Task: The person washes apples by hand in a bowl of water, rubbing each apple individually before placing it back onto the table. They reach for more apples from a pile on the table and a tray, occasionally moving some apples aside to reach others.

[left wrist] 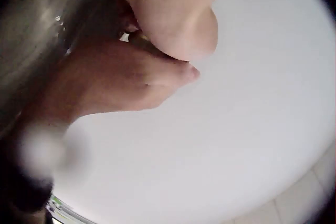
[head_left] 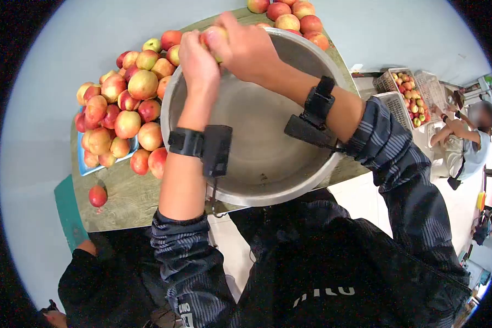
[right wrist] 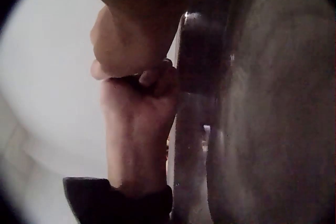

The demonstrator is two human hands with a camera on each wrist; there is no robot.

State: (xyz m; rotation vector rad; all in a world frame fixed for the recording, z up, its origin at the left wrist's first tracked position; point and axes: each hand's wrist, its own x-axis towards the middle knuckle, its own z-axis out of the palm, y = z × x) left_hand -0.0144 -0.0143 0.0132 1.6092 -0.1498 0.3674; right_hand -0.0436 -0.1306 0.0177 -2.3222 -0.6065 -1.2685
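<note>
Gripping one peach (head_left: 212,36) with both hands, I hold it over the far rim of the steel bowl (head_left: 257,131). My left hand (head_left: 197,63) and right hand (head_left: 249,49) curl their fingers around it, just beside the fruit pile (head_left: 127,106) on the wooden table (head_left: 131,199).

Item: round red-and-yellow peach (head_left: 212,36)
Visibility: largely covered
Position: gripped between left hand (head_left: 198,63) and right hand (head_left: 247,48), above far rim of round steel basin (head_left: 257,201)
</note>
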